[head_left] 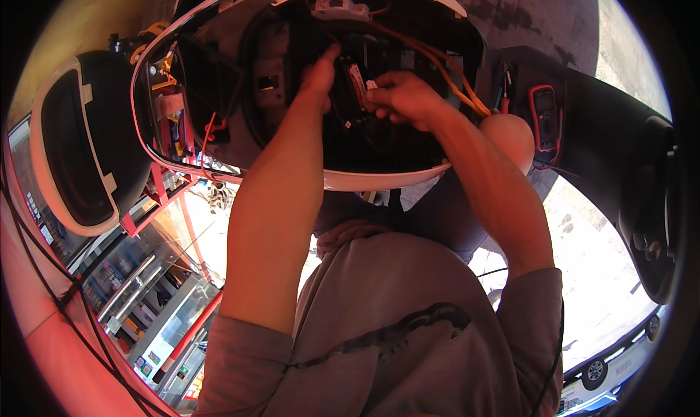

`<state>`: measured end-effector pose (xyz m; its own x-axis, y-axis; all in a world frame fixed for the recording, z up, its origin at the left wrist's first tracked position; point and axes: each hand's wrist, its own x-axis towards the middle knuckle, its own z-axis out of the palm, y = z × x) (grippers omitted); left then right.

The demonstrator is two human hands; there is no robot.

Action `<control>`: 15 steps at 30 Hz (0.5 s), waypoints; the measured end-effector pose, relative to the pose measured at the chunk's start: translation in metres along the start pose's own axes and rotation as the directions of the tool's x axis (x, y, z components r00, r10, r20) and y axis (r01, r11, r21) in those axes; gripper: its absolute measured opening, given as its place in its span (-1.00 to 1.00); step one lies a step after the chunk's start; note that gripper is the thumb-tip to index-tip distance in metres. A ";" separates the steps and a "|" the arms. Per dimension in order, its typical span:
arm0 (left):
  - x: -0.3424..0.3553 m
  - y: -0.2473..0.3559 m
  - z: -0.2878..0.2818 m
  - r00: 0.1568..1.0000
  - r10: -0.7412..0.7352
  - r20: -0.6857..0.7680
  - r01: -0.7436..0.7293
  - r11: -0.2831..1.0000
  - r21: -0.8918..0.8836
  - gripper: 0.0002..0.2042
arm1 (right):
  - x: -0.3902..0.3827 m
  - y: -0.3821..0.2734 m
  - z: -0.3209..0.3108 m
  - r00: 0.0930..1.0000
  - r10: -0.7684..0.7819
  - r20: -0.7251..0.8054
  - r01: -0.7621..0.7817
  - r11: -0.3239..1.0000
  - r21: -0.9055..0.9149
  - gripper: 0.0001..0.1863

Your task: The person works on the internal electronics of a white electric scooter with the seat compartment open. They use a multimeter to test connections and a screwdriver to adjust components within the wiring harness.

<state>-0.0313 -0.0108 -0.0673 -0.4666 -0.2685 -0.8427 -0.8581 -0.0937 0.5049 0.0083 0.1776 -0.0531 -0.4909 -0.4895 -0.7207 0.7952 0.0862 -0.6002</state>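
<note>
Both my hands reach into the dark open body compartment of a scooter [394,181]. My right hand [414,100] pinches a small white piece [370,85] that looks like a plug, between thumb and forefinger. Just left of it lies a dark, narrow box with a red and white label [356,83]. My left hand [319,78] is down on the other side of this box, thumb pointing away from me. Its fingers are lost in shadow, so whether it grips anything is hidden.
A white circuit breaker [340,9] sits at the compartment's far edge. Orange cables [445,63] run down its right side. On the scooter's black footboard rests a red multimeter [544,118]. To the left stand a black seat [69,143] with a pale rim and a red rack [157,198].
</note>
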 end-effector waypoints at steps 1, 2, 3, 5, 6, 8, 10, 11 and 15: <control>0.001 0.000 0.000 1.000 0.003 0.007 -0.003 1.000 -0.015 -0.33 | 0.001 0.001 0.002 1.000 0.009 -0.001 -0.009 0.998 0.064 -0.70; 0.002 -0.001 0.000 1.000 0.001 0.008 -0.001 1.000 -0.010 -0.34 | 0.002 0.002 0.004 1.000 -0.003 0.006 0.003 0.991 0.137 -0.69; 0.004 -0.001 -0.001 1.000 0.006 0.011 -0.006 1.000 -0.011 -0.36 | 0.003 0.003 0.006 1.000 -0.018 0.013 0.015 0.978 0.208 -0.68; 0.008 -0.002 -0.002 1.000 0.000 0.021 0.000 1.000 -0.020 -0.37 | 0.006 0.004 0.006 0.999 -0.021 0.027 0.015 0.979 0.204 -0.68; 0.010 -0.003 -0.002 1.000 -0.010 0.029 0.011 1.000 -0.029 -0.38 | 0.006 0.004 0.006 1.000 -0.002 0.016 -0.001 0.980 0.197 -0.67; 0.014 -0.005 -0.004 1.000 -0.011 0.028 0.012 1.000 -0.025 -0.39 | 0.007 0.004 0.002 1.000 0.010 0.011 -0.012 0.988 0.151 -0.67; 0.017 -0.006 -0.005 1.000 0.006 0.007 -0.006 1.000 0.001 -0.38 | 0.006 0.003 -0.001 0.999 0.030 -0.014 -0.029 0.997 0.076 -0.67; 0.019 -0.008 -0.005 0.999 0.022 -0.024 -0.021 0.999 0.027 -0.38 | 0.006 0.002 -0.003 0.999 0.033 -0.028 -0.032 0.999 0.026 -0.67; 0.024 -0.009 -0.005 0.992 0.077 -0.099 -0.067 0.993 0.096 -0.36 | 0.008 0.000 -0.006 0.992 0.024 -0.123 -0.033 0.997 -0.072 -0.69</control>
<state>-0.0337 -0.0208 -0.0916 -0.5076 -0.3686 -0.7787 -0.8414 0.0175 0.5402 0.0024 0.1791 -0.0610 -0.5119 -0.3766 -0.7721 0.7831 0.1649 -0.5996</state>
